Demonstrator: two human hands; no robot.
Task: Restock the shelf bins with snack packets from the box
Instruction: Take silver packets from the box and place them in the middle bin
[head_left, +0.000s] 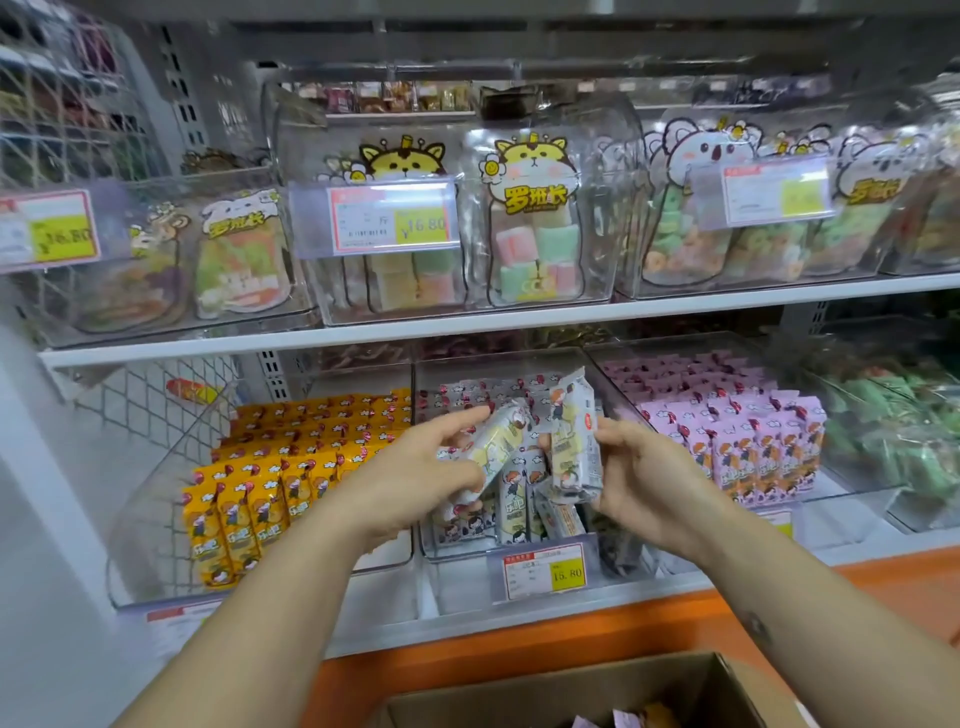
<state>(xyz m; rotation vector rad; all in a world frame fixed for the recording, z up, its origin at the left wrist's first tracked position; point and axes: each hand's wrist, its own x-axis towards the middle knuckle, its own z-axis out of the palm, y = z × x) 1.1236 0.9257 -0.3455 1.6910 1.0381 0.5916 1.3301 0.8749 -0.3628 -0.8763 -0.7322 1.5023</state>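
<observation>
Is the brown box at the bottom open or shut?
Open. The cardboard box has its top uncovered, and a few packets show inside it.

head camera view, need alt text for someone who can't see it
The left hand and right hand each grip a grey-white snack packet above the middle clear bin of a shop's lower shelf. Yellow packets sit in the bin to its left, pink packets the one to its right; an open cardboard box sits below.

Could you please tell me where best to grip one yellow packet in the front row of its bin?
I'd pinch the yellow packet by its top end, coming from above: the packets stand upright, pressed side by side in the bin, so only the tops are free for fingers.
</observation>
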